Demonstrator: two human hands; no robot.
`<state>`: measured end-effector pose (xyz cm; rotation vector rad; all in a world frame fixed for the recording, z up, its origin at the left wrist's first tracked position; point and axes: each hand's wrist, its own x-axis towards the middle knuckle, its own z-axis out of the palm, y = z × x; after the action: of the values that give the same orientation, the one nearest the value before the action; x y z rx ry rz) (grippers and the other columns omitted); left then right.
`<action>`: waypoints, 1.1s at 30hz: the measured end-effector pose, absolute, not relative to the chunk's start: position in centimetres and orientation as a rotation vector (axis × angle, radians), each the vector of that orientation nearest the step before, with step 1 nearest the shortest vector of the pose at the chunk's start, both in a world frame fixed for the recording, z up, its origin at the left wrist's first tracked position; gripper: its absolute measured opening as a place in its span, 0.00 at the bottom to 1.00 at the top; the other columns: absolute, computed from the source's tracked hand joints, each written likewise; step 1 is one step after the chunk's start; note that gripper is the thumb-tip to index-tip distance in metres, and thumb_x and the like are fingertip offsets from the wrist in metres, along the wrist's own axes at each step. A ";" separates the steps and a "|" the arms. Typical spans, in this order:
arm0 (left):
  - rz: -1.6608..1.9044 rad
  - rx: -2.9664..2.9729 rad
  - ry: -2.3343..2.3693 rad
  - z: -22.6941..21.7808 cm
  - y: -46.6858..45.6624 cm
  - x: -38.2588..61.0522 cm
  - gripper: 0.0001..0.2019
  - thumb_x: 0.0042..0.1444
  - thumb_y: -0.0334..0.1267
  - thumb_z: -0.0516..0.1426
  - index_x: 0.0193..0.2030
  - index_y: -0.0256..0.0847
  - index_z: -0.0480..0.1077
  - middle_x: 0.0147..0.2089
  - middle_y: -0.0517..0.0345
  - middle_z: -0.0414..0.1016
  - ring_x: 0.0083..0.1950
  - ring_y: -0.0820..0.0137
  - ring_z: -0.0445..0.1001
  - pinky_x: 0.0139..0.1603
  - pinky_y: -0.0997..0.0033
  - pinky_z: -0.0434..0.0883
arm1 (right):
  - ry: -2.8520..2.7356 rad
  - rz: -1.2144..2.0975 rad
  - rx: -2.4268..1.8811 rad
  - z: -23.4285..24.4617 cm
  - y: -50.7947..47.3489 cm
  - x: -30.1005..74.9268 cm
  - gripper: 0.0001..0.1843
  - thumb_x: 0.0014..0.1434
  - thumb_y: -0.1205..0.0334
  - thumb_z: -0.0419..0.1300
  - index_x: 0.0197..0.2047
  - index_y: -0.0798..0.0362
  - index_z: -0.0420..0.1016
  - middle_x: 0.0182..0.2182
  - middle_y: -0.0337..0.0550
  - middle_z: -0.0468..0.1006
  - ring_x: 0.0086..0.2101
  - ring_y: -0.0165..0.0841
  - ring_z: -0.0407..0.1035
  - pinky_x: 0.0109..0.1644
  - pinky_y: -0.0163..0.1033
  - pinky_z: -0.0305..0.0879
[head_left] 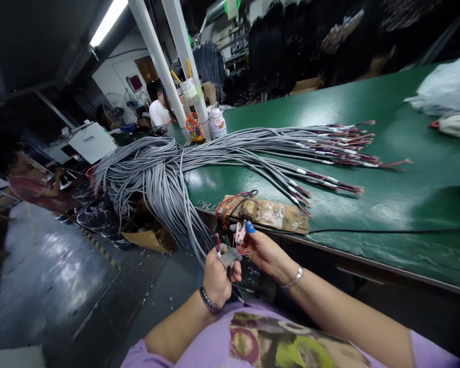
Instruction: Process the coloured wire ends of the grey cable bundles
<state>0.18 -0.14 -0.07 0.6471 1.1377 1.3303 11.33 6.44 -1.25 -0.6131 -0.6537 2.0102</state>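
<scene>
My left hand (pixel 217 278) is closed around the end of a grey cable, where thin coloured wires (pixel 217 244) fan out above the fingers. Worn grey material covers part of these fingertips. Close beside it, my right hand (pixel 266 253) is bent inward, with a blue cover (pixel 250 227) on its thumb. Between that thumb and its fingers is a small pale pink piece (pixel 239 233), whose kind I cannot make out. More thin red and purple wires stick out between the two hands. Both hands are in front of the table edge.
A large bundle of grey cables (pixel 164 168) lies over the green table (pixel 387 204) and hangs off its left side. A worn wooden block (pixel 276 214) sits at the front edge. Behind are a lidded bottle (pixel 216 122) and posts; plastic bags (pixel 450 84) lie right. Two people are at left.
</scene>
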 end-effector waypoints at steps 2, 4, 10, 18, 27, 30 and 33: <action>1.323 0.648 1.158 -0.2 -0.1 0.3 0.17 0.44 0.51 0.60 0.26 0.38 0.63 0.14 0.63 0.66 0.12 0.79 0.59 0.11 0.82 0.55 | -0.625 2.008 -0.618 -1.3 6.5 11.2 0.24 0.42 0.40 0.67 0.27 0.55 0.72 0.21 0.38 0.71 0.23 0.28 0.61 0.30 0.37 0.58; 1.318 0.650 1.180 -0.3 -0.2 0.3 0.17 0.44 0.51 0.60 0.26 0.38 0.63 0.14 0.63 0.66 0.12 0.79 0.59 0.11 0.82 0.54 | -0.621 2.016 -0.630 -1.3 6.4 11.1 0.24 0.43 0.40 0.67 0.27 0.55 0.73 0.22 0.39 0.72 0.23 0.29 0.62 0.30 0.37 0.59; 1.328 0.644 1.193 -0.2 -0.9 0.0 0.16 0.42 0.49 0.60 0.26 0.39 0.62 0.14 0.64 0.66 0.12 0.79 0.59 0.12 0.82 0.55 | -0.582 2.063 -0.656 -1.2 6.0 11.6 0.24 0.49 0.38 0.60 0.31 0.53 0.73 0.24 0.39 0.72 0.25 0.29 0.64 0.31 0.37 0.62; 1.428 0.623 1.190 0.6 -1.4 0.0 0.17 0.40 0.49 0.62 0.26 0.39 0.62 0.14 0.65 0.65 0.13 0.79 0.60 0.12 0.81 0.56 | -0.685 2.068 -0.611 -0.9 6.2 12.3 0.18 0.51 0.45 0.63 0.33 0.52 0.75 0.25 0.38 0.72 0.26 0.29 0.62 0.32 0.36 0.64; 1.441 0.644 1.220 0.0 -0.1 0.5 0.13 0.43 0.45 0.61 0.28 0.39 0.64 0.16 0.64 0.67 0.13 0.79 0.61 0.13 0.81 0.55 | -0.624 2.041 -0.631 -1.1 6.3 12.0 0.19 0.45 0.46 0.68 0.29 0.54 0.74 0.24 0.38 0.73 0.26 0.28 0.64 0.34 0.36 0.61; 1.424 0.671 1.240 -0.3 0.0 0.5 0.13 0.43 0.45 0.60 0.27 0.39 0.63 0.16 0.64 0.67 0.13 0.80 0.61 0.14 0.81 0.53 | -0.647 2.007 -0.630 -1.0 6.3 11.8 0.21 0.43 0.44 0.68 0.28 0.54 0.74 0.25 0.40 0.74 0.27 0.30 0.64 0.35 0.37 0.61; 1.404 0.694 1.248 -0.5 -0.1 0.5 0.14 0.43 0.45 0.61 0.27 0.39 0.64 0.16 0.64 0.67 0.13 0.80 0.61 0.14 0.81 0.53 | -0.660 2.011 -0.633 -1.1 6.2 11.6 0.22 0.44 0.43 0.67 0.28 0.54 0.73 0.24 0.40 0.74 0.27 0.31 0.64 0.35 0.38 0.61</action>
<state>0.48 -0.05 -0.54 0.6942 1.2483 1.4043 11.62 6.23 -1.11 -0.6328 -0.6604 2.0107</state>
